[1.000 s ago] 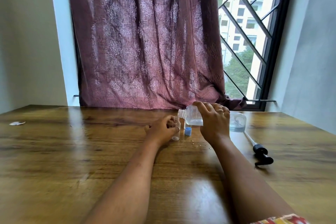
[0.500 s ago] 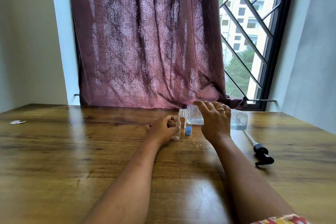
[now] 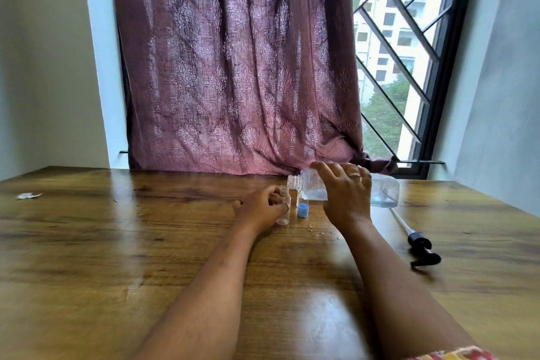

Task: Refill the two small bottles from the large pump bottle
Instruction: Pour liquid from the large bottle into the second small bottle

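My right hand (image 3: 346, 194) grips the large clear bottle (image 3: 384, 191), held almost flat with its open threaded neck (image 3: 293, 181) pointing left, just above the small bottle. Clear liquid pools in its lower side. My left hand (image 3: 260, 209) is wrapped around one small clear bottle (image 3: 283, 218) standing upright and uncapped on the wooden table (image 3: 117, 242). A second small bottle (image 3: 301, 200) stands just behind the neck, mostly hidden. A small blue cap (image 3: 302, 210) sits on the table between my hands.
The black pump head with its long dip tube (image 3: 419, 245) lies on the table to the right. A few droplets (image 3: 318, 232) dot the wood in front of my right hand. A small white scrap (image 3: 28, 195) lies far left. A maroon curtain (image 3: 233, 67) hangs behind.
The large bottle's neck has shifted slightly up and to the right, ending nearly level. My left hand stays on the small bottle.
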A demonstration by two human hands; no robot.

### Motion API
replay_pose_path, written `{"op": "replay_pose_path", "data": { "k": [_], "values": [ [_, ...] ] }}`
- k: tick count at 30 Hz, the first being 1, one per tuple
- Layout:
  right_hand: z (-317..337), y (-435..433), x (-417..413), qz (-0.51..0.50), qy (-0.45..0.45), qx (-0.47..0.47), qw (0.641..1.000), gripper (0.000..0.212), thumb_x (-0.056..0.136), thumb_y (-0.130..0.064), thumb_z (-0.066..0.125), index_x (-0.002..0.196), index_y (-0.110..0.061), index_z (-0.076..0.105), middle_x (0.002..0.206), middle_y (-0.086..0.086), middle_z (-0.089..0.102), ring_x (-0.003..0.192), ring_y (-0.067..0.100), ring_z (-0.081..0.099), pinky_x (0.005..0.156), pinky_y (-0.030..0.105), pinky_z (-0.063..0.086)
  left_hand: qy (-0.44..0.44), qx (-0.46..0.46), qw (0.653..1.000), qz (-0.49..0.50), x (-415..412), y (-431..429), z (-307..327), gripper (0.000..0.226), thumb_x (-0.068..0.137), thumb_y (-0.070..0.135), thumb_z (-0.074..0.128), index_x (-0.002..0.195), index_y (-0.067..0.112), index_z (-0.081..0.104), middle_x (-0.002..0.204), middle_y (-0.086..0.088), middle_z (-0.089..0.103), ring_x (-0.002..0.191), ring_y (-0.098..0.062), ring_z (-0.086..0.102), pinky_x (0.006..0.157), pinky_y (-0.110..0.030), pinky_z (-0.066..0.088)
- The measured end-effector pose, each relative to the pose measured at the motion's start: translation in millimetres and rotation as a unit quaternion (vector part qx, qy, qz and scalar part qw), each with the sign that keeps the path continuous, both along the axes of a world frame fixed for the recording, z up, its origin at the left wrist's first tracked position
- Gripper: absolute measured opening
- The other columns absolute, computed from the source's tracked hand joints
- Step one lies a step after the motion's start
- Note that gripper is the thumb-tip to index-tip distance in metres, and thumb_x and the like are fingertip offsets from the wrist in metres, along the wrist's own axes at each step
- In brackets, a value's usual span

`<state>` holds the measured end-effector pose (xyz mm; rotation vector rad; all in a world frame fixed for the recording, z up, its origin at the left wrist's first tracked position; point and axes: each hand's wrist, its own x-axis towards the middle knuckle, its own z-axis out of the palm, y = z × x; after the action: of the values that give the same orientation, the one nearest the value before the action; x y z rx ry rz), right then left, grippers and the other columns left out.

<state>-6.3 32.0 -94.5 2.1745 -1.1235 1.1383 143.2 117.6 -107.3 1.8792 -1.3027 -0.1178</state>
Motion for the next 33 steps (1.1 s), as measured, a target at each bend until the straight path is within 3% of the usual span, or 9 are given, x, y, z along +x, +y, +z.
{"op": "replay_pose_path", "data": {
  "k": [15, 21, 33],
  "values": [
    [2.3, 0.2, 0.6, -0.006, 0.006, -0.004, 1.000, 0.072, 0.056, 0.007, 0.064, 0.114, -0.035, 0.053, 0.109, -0.008, 0.066, 0.107, 0.027, 0.057, 0.097, 0.041, 0.021, -0.005, 0.009, 1.000, 0.002, 0.3, 0.6, 0.2, 0.045, 0.086, 0.040, 0.058, 0.129, 0.033, 0.050, 0.126, 0.008, 0.060, 0.122, -0.018, 0.045, 0.087, -0.035, 0.019],
    [2.6, 0.0, 0.6, -0.007, 0.009, -0.003, 1.000, 0.078, 0.054, 0.008, 0.066, 0.116, -0.038, 0.050, 0.111, -0.011, 0.065, 0.108, 0.026, 0.057, 0.098, 0.041, 0.020, 0.013, -0.003, 1.000, -0.005, 1.0, -0.2, -0.3, 0.043, 0.083, 0.037, 0.060, 0.126, 0.032, 0.053, 0.117, 0.010, 0.064, 0.119, -0.014, 0.049, 0.091, -0.036, 0.023],
    [5.4, 2.0, 0.0, -0.011, 0.021, 0.003, 1.000, 0.074, 0.058, 0.007, 0.065, 0.116, -0.037, 0.050, 0.113, -0.010, 0.064, 0.112, 0.027, 0.055, 0.099, 0.042, 0.018, 0.000, 0.007, 1.000, -0.005, -1.8, 4.2, 2.5, 0.044, 0.087, 0.037, 0.058, 0.129, 0.030, 0.050, 0.125, 0.008, 0.061, 0.123, -0.018, 0.046, 0.093, -0.037, 0.022]
  ]
}}
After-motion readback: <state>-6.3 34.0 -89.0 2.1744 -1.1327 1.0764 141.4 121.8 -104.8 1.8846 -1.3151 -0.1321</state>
